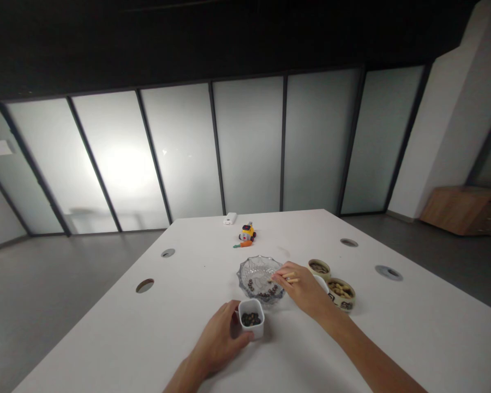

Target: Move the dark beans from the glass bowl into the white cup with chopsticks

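Note:
My left hand (pixel 223 334) is closed around a small white square cup (pixel 257 329) that stands near the front of the table. Dark seed-like pieces (pixel 251 320) lie in the cup. Just beyond it is a clear glass bowl (pixel 245 266) with a wavy rim, and small brown round pieces (pixel 268 293) are spread along its near side. Over the bowl's right side, my right hand (pixel 297 284) grips light wooden chopsticks (pixel 290 278), their tips pointing down into the bowl. Whether the tips pinch a piece is too small to tell.
Right of the bowl stand a round tin of peanuts (pixel 341 289), a tin of seeds (pixel 319 267) and a partly hidden white dish (pixel 321 283). Farther back on the white table (pixel 167 316) are a yellow toy car (pixel 248 233), an orange toy carrot (pixel 244 244) and a white box (pixel 229 219).

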The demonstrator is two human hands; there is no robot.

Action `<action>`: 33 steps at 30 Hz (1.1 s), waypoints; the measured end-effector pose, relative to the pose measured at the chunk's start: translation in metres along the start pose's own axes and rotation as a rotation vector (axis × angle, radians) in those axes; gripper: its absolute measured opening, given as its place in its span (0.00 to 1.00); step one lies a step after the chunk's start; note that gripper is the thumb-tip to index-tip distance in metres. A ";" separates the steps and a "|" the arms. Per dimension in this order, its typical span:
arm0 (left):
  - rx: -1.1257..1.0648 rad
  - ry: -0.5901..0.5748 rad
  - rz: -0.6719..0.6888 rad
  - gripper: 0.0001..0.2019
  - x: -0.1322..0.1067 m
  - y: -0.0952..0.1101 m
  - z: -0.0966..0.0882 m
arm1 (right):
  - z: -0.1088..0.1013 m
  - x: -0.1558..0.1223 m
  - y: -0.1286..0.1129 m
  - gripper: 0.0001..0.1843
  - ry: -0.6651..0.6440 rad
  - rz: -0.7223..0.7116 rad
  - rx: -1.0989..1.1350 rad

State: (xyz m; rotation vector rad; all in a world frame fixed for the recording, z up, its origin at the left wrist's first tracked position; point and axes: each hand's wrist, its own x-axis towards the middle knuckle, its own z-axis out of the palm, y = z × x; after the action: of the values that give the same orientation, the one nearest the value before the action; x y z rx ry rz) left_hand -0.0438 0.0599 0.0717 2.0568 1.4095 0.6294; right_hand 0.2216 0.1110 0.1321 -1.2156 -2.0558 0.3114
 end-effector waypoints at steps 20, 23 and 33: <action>-0.025 0.012 -0.002 0.17 0.001 -0.004 0.004 | -0.058 -0.008 -0.047 0.23 -0.035 0.035 0.391; -0.022 0.016 -0.006 0.17 0.001 -0.004 0.003 | -0.057 -0.010 -0.056 0.24 -0.015 -0.024 0.291; -0.056 0.023 0.018 0.18 0.002 -0.006 0.005 | -0.020 0.000 -0.016 0.10 -0.055 0.065 -0.075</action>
State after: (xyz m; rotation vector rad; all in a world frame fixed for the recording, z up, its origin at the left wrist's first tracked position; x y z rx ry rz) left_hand -0.0437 0.0623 0.0642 2.0264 1.3726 0.6942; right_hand 0.2248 0.1000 0.1545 -1.3351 -2.0941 0.3032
